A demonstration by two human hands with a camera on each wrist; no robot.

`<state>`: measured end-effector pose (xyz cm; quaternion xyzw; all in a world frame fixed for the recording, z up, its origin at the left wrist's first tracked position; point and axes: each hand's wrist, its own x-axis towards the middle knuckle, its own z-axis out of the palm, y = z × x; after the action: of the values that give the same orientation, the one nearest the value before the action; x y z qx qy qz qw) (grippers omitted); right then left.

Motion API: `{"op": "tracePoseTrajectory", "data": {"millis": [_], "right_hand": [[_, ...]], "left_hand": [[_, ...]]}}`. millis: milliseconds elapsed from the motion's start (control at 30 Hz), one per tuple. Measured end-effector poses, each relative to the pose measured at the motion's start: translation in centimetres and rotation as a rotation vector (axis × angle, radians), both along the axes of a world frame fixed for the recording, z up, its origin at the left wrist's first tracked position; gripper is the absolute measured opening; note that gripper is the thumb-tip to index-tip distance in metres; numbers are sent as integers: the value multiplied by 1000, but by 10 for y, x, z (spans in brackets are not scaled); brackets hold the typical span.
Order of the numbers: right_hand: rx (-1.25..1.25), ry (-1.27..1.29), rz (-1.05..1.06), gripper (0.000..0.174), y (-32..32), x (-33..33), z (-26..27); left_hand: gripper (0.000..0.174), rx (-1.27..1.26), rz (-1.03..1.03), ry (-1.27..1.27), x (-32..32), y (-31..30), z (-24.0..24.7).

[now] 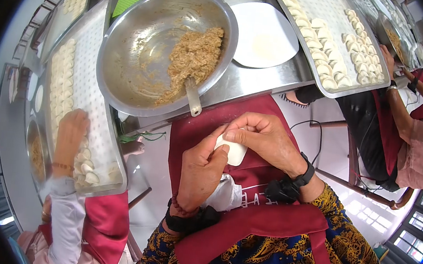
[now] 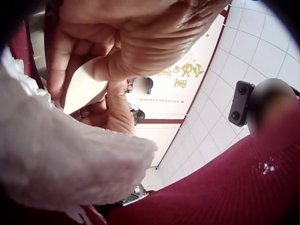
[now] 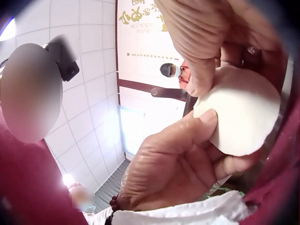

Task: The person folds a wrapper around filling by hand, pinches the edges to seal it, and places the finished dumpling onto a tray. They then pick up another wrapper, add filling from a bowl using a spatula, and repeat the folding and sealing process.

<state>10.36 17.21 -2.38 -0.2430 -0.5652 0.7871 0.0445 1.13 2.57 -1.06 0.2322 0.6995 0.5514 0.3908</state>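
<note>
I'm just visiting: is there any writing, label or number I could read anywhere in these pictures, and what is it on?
Gold Chinese characters on the white wall board: slanted and blurred, not readable.
Row of small dark print under them: too small to read.
White lettering on the red apron: creased and tiny, not readable.
Dough wrapper: no writing.

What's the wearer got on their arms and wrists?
Bare hands. Left hand: black wrist strap plus a reddish-brown bead bracelet. Right hand: black wrist band with a black camera unit beside it. Sleeves are dark blue with a gold floral print.
</note>
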Motion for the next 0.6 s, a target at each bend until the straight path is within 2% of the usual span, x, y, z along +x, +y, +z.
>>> {"op": "tracePoseTrajectory", "data": {"millis": [167, 367, 600], "right_hand": [[87, -35, -62, 12, 1, 1, -5], [204, 81, -20, 11, -2, 0, -9], [244, -117, -25, 16, 0, 0, -1]], "left_hand": [[38, -50, -30, 36, -2, 0, 0], [39, -61, -17, 4, 0, 6, 5], [40, -55, -85, -29, -1, 1, -1]]}}
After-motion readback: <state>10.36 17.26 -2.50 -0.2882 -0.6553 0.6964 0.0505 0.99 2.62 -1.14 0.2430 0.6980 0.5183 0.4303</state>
